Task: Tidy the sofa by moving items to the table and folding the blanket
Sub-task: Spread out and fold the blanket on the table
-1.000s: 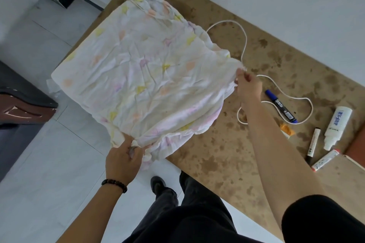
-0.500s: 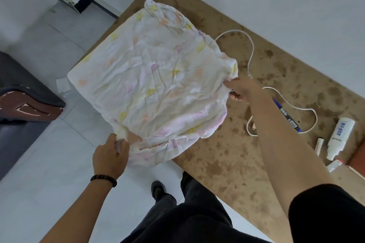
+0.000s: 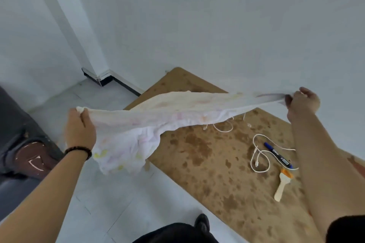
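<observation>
**A:** What are the big things here?

**B:** The sofa is at the far left. The worktop runs along the wall on the right, with bare floor between them. The blanket is in the air over the worktop's left end, stretched into one long band, and its middle sags towards the floor.

**A:** Who has hold of it?

**B:** The person does, at both ends. The left grip is clenched round a bunched corner. The right grip pinches the opposite edge, up near the wall.

**A:** Which way does the band run?

**B:** It runs left to right, from one grip to the other, and rises a little towards the right. Neither hand is nearer, since each already holds an end. The next fold probably means bringing those two ends together, so the slack middle needs watching.

**A:** Is anything underneath?

**B:** A white cable, a blue marker and a small brush lie on the worktop by the right arm.
</observation>
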Demonstrator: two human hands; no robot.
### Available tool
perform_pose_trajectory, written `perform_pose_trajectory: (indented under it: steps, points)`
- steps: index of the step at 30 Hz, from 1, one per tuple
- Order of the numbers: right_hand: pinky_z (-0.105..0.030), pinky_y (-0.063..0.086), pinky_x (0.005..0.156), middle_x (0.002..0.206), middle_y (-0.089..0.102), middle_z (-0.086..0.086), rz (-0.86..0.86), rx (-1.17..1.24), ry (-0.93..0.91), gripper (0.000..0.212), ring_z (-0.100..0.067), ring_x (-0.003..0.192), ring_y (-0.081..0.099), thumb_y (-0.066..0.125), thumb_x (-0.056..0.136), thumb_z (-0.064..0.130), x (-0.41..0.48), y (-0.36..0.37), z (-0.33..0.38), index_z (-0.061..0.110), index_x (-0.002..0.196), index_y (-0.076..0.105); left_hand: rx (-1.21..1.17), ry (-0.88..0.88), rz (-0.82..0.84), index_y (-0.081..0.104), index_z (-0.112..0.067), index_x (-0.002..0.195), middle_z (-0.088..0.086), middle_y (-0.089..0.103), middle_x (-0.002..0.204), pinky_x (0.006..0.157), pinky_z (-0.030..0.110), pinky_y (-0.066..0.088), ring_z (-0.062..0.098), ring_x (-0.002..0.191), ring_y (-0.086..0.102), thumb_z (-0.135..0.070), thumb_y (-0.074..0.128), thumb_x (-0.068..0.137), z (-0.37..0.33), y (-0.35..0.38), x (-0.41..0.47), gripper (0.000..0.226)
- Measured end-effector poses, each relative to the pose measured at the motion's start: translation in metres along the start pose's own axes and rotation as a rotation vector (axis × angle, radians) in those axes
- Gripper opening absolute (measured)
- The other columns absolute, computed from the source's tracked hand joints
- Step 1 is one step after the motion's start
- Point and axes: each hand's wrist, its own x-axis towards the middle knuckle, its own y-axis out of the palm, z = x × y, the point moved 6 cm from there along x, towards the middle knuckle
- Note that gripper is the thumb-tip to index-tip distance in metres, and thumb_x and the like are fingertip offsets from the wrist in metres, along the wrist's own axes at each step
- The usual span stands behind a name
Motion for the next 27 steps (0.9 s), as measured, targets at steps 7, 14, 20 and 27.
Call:
perform_pose_trajectory:
  steps: [7, 14, 20, 27]
  points:
    - [-0.027, 0.058, 0.077, 0.108, 0.065, -0.010, 0.503, -0.651, -0.093, 0.044, -0.018, 0.087, 0.060, 0.046, 0.088, -0.012, -0.058, -0.028, -0.010, 0.021, 0.091, 0.074, -0.066, 0.180, 0.243, 0.062, -0.004, 0.104, 0.019, 0.064, 0.094, 0.075, 0.033, 0.038, 0.038, 0.092, 0.058, -0.016, 0.046, 0.101, -0.021, 0.010, 0.017, 0.020]
    - [-0.031, 0.044, 0.085, 0.107, 0.060, -0.011, 0.364, -1.189, -0.721, 0.021, -0.024, 0.098, 0.052, 0.046, 0.081, 0.042, -0.108, -0.067, 0.033, 0.033, 0.074, 0.063, -0.013, 0.236, 0.572, 0.060, -0.017, 0.088, 0.018, 0.062, 0.096, 0.059, 0.030, 0.039, 0.030, 0.075, 0.052, 0.004, 0.032, 0.089, -0.040, 0.005, 0.025, 0.036]
    - [-0.029, 0.050, 0.074, 0.117, 0.047, 0.005, 0.702, -2.165, -0.939, 0.078, -0.018, 0.092, 0.060, 0.059, 0.056, 0.087, -0.134, -0.104, -0.073, 0.034, 0.114, 0.054, 0.594, 0.477, 0.978, 0.048, -0.036, 0.111, -0.006, 0.049, 0.111, 0.085, 0.033, 0.045, 0.019, 0.099, 0.053, -0.077, 0.066, 0.065, 0.016, 0.031, -0.045, 0.064]
    - [-0.028, 0.041, 0.054, 0.108, 0.052, -0.001, 0.292, -2.313, -0.891, 0.023, -0.021, 0.087, 0.066, 0.050, 0.094, 0.021, -0.152, -0.132, -0.080, 0.019, 0.106, 0.069, 0.888, 0.545, 0.864, 0.055, -0.036, 0.104, -0.007, 0.067, 0.106, 0.075, 0.027, 0.048, 0.017, 0.090, 0.062, -0.055, 0.052, 0.088, 0.075, 0.040, -0.089, 0.025]
